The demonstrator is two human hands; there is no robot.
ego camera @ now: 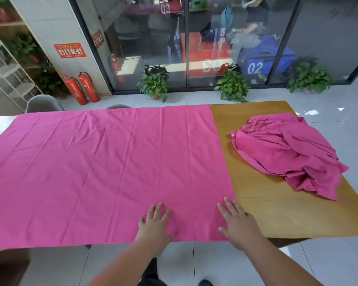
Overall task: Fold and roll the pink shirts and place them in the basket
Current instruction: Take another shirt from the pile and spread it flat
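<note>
A crumpled heap of pink shirts (287,153) lies on the bare wood at the right end of the table (277,215). A large pink cloth (103,166) is spread flat over the rest of the table. My left hand (155,223) rests palm down on the cloth near the front edge, fingers spread, holding nothing. My right hand (238,221) lies flat with spread fingers at the cloth's right front corner, partly on the wood. Both hands are well left of and nearer than the shirt heap. No basket is in view.
Grey chairs (43,103) stand behind the table at the left. Two red fire extinguishers (81,87) and potted plants (154,83) line the glass wall behind. A white wire rack (6,73) is at far left. Tiled floor surrounds the table.
</note>
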